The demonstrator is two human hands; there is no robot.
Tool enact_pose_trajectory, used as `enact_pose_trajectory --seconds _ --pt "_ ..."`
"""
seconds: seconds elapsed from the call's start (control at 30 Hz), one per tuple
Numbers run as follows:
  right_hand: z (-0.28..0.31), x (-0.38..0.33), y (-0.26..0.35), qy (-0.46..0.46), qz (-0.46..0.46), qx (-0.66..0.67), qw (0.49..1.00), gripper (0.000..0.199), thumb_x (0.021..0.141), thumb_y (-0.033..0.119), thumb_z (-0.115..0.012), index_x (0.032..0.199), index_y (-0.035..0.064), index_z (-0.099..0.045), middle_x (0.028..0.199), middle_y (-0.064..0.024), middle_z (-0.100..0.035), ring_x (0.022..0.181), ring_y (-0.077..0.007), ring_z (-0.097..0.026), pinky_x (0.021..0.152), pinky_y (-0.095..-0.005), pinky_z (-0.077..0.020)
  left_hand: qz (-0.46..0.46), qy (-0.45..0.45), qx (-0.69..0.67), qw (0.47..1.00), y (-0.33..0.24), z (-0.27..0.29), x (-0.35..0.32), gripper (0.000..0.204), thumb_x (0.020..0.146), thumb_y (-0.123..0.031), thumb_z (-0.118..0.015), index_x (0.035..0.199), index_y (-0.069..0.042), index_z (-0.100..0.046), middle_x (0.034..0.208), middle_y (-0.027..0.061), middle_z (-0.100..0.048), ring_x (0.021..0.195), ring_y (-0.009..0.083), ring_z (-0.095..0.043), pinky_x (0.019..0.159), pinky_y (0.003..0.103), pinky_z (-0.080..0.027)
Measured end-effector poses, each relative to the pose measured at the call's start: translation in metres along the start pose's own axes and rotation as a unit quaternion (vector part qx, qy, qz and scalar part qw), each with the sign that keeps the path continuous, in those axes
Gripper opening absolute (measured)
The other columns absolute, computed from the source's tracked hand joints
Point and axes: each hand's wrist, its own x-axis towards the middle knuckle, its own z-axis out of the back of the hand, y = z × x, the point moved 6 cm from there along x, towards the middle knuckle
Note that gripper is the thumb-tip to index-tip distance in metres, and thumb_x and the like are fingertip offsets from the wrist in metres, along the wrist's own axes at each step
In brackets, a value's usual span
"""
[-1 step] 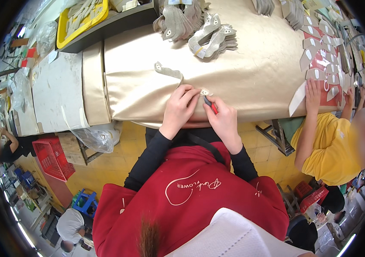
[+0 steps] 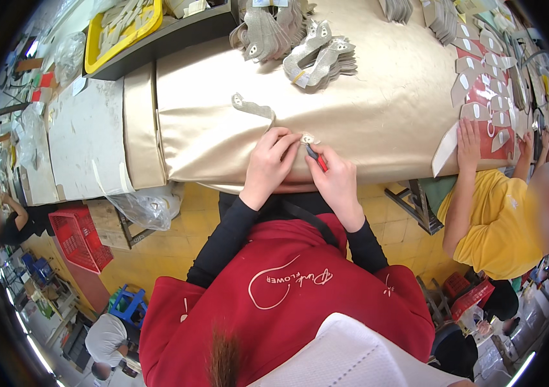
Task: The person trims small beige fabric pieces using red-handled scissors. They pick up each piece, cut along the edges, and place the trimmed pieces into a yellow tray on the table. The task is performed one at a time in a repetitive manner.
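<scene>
A curved grey fabric strip (image 2: 255,108) lies on the satin-covered table, its far end upturned and its near end running under my fingers. My left hand (image 2: 270,161) is closed on the strip, fingers and thumb pinching it beside its pale, rounded end (image 2: 308,138). Between the fingers and thumb of my right hand (image 2: 335,184) is a small slim tool with a red and black handle (image 2: 317,158). Its tip points at the pale end of the strip, though whether it touches cannot be made out. Bundles of similar grey strips (image 2: 319,55) lie farther back.
At the back left a black tray (image 2: 184,42) holds a yellow basket (image 2: 94,59) of pieces. A pale board (image 2: 87,138) covers the left side. To the right, a co-worker in yellow (image 2: 497,219) rests a hand by a white piece (image 2: 444,151) near a red sheet of cut pieces.
The co-worker's hand and the white piece have shifted slightly left. My own hands, the strip and the tool show no visible movement.
</scene>
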Motion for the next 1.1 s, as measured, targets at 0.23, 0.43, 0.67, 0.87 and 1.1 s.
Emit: enact_pose_trajectory --seconds 0.23,0.43,0.67,0.87,1.1 --pt "-0.004 0.008 0.000 -0.004 0.009 0.006 1.000 0.017 0.085 0.009 -0.071 0.100 0.0030 -0.065 0.086 -0.0164 -0.071 0.076 -0.0336 -0.070 0.064 -0.0412 -0.0539 -0.016 0.006 0.016 1.000 0.002 -0.001 0.008 0.017 0.083 -0.002 -0.070 0.100 -0.002 -0.069 0.095 0.0106 -0.062 0.083 0.0278 -0.063 0.071 0.037 -0.051" --pt "-0.007 0.010 0.003 -0.019 0.035 0.003 0.999 0.015 0.087 0.008 -0.068 0.099 0.0015 -0.063 0.085 -0.0176 -0.070 0.075 -0.0349 -0.069 0.064 -0.0423 -0.0537 -0.016 0.010 0.016 1.000 0.003 -0.002 0.008 0.018 0.082 -0.001 -0.070 0.100 -0.002 -0.069 0.094 0.0106 -0.061 0.083 0.0280 -0.063 0.071 0.038 -0.051" --pt "-0.010 0.013 0.001 0.018 0.034 -0.030 0.999 0.012 0.089 0.010 -0.066 0.096 0.0023 -0.060 0.079 -0.0182 -0.068 0.071 -0.0375 -0.067 0.060 -0.0450 -0.0513 -0.012 0.022 0.004 1.000 0.003 -0.002 0.010 0.021 0.081 -0.001 -0.070 0.102 -0.002 -0.069 0.096 0.0107 -0.061 0.085 0.0283 -0.063 0.073 0.037 -0.051" --pt "-0.005 0.016 -0.015 0.074 -0.055 0.111 0.990 0.012 0.091 0.011 -0.066 0.095 0.0011 -0.061 0.068 -0.0143 -0.065 0.057 -0.0249 -0.063 0.055 -0.0363 -0.0478 -0.016 0.056 -0.033 0.998 0.004 0.002 0.010 0.025 0.080 -0.002 -0.070 0.105 -0.003 -0.069 0.099 0.0111 -0.061 0.089 0.0284 -0.062 0.077 0.038 -0.051" --pt "0.024 0.022 -0.007 0.060 0.041 0.063 0.995 0.023 0.087 0.012 -0.073 0.109 0.0060 -0.068 0.078 -0.0113 -0.068 0.062 -0.0166 -0.064 0.058 -0.0289 -0.0490 -0.006 0.070 -0.050 0.996 0.007 0.004 0.010 0.043 0.082 -0.004 -0.071 0.124 -0.005 -0.062 0.098 0.0100 -0.062 0.089 0.0251 -0.062 0.078 0.035 -0.050"
